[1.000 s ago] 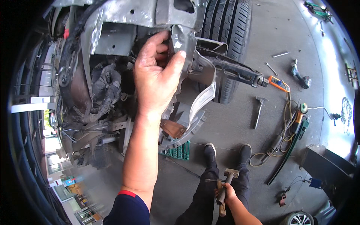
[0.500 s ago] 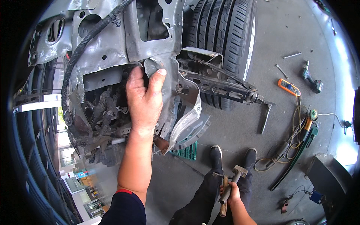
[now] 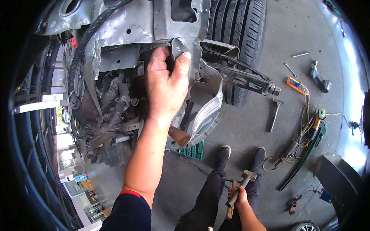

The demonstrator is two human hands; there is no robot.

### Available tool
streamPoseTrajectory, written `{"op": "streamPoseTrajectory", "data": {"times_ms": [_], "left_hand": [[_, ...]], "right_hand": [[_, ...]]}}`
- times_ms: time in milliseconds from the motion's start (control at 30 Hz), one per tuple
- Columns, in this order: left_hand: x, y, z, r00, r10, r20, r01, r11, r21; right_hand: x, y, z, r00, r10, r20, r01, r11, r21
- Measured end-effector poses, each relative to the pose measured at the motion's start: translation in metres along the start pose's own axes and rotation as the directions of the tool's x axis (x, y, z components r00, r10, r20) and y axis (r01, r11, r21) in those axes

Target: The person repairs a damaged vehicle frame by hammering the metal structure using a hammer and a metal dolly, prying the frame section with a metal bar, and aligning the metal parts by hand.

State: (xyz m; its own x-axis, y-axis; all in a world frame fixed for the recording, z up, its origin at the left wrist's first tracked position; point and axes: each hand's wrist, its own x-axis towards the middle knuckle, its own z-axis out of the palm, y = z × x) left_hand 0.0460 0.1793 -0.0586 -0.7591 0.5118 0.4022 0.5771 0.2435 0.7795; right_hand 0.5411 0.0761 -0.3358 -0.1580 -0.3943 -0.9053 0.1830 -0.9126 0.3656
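Note:
My left hand is closed on the torn, bent edge of the grey sheet-metal panel at the car's damaged front corner. Its thumb lies over the outer face, while the curled fingertips reach into the gap and are partly hidden. Low in the picture, in front of my legs, my right hand grips a hammer with a blocky metal head and a tube-like grey handle. Held in the same fist is a second tool with a wooden handle; its dark metal head is partly covered.
A tyre and a slotted metal arm with a bolt stand right of the panel. A black cable hangs at left. On the floor lie another hammer, a cordless drill, an orange meter, wrenches and cords.
The view has shifted, so the car's front and my left hand appear farther right and the panel higher. Both hands keep their holds.

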Motion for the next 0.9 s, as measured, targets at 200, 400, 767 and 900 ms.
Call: {"op": "streamPoseTrajectory", "data": {"times_ms": [200, 400, 767, 900], "left_hand": [[0.002, -0.01, -0.003, 0.991, 0.13, 0.016, -0.131, 0.989, 0.061], [0.0, -0.015, -0.008, 0.976, 0.216, 0.033, -0.217, 0.951, 0.221], [0.001, -0.02, -0.007, 0.958, 0.277, 0.068, -0.282, 0.956, 0.081], [0.002, -0.018, -0.005, 0.946, 0.308, 0.105, -0.323, 0.928, 0.189]], "right_hand": [[0.03, 0.031, 0.008, 0.999, -0.035, 0.024, 0.034, 0.999, 0.032], [0.064, 0.069, 0.02, 0.998, -0.064, 0.008, 0.064, 0.998, -0.002], [0.085, 0.086, 0.015, 0.998, 0.032, 0.058, -0.033, 0.999, 0.016], [0.082, 0.062, 0.014, 0.991, -0.123, 0.044, 0.124, 0.992, -0.014]]}}
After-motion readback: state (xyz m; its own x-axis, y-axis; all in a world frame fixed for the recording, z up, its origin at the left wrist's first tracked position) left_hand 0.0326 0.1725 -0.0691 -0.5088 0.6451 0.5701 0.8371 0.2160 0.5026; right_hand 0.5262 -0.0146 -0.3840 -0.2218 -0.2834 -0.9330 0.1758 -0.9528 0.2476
